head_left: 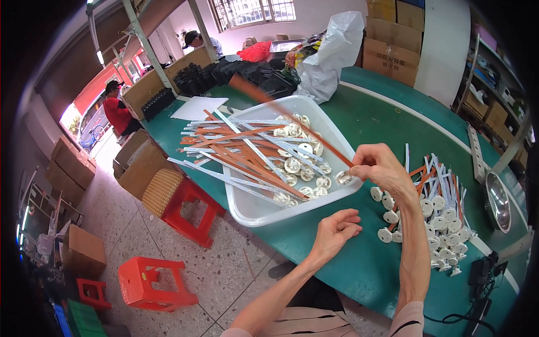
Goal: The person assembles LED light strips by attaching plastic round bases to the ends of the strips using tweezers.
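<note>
My right hand (376,168) pinches the near end of a long orange-brown strip (297,123), which slants up and away over the white tub (238,216). A small round whitish piece (343,178) is at the strip's held end, partly hidden by my fingers. My left hand (334,233) hovers by the tub's near side, fingers loosely curled together with nothing visible in them. Inside the tub lie many orange and white strips (241,143) with round white end pieces (292,165). To the right of my right forearm is a heap of similar strips with white discs (443,224).
A metal bowl-like dish (498,202) and black cables (480,275) are at the right. Black parts (196,78) and a white plastic bag (331,56) stand at the back. Red stools (154,283) are on the floor left; two people work farther off.
</note>
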Motion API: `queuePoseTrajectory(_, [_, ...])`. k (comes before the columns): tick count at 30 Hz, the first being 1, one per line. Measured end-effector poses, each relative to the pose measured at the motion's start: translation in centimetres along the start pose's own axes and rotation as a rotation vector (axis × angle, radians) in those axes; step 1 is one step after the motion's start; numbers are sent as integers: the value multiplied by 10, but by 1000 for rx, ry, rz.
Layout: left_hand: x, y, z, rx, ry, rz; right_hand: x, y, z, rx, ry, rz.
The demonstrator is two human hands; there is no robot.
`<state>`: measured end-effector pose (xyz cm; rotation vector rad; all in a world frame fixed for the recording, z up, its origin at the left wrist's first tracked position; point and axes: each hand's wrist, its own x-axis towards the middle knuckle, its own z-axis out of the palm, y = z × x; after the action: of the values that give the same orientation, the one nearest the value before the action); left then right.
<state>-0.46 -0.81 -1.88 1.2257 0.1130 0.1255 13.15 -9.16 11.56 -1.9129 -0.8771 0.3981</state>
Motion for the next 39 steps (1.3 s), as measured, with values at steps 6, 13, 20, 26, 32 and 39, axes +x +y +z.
queuePoseTrajectory(6, [-1, 8, 1, -115, 47, 111, -32, 37, 14, 817, -64, 45])
queuePoseTrajectory(13, [-2, 16, 8, -268, 61, 271, -46, 23, 16, 497, -72, 14])
queuePoseTrajectory(20, [-3, 13, -1, -262, 41, 323, -54, 10, 12, 656, -102, 7])
queuePoseTrajectory(26, [-1, 16, 2, -237, 53, 371, -55, 8, 15, 662, 1, 59])
queuePoseTrajectory(32, [-3, 18, -2, -293, 50, 276, -56, 3, 19, 471, 68, 54])
queuePoseTrajectory(39, [-3, 18, -9, -463, 15, 171, -55, 3, 23, 355, 79, 4])
